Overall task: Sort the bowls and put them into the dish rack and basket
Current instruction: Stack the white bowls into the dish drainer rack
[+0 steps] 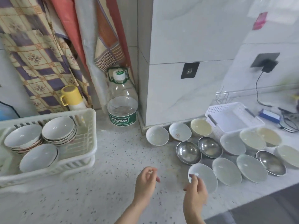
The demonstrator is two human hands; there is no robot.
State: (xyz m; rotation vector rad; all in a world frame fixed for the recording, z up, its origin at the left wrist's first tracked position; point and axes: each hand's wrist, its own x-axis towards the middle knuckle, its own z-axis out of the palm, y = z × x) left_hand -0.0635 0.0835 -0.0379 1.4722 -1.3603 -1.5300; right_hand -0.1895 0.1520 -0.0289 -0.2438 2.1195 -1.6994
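Both hands sit nearest: right hand (195,190) pinches the near rim of a white bowl (204,177) on the speckled counter (116,151), left hand (145,180) hovers just beside it, fingers loosely curled, holding nothing. Counter spread at right: 13 bowls, counting 3 steel bowls (188,151), the rest white or cream, near a white basket (233,116). Dish rack (84,143) at left holds 2 bowl stacks plus 1 single bowl; 1 water bottle (122,102) behind.

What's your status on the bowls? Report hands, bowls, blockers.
Left hand empty, fingers loosely curled. Right hand pinching rim of nearest white bowl. Dish rack holds white bowls; basket has none. No blockers seen.
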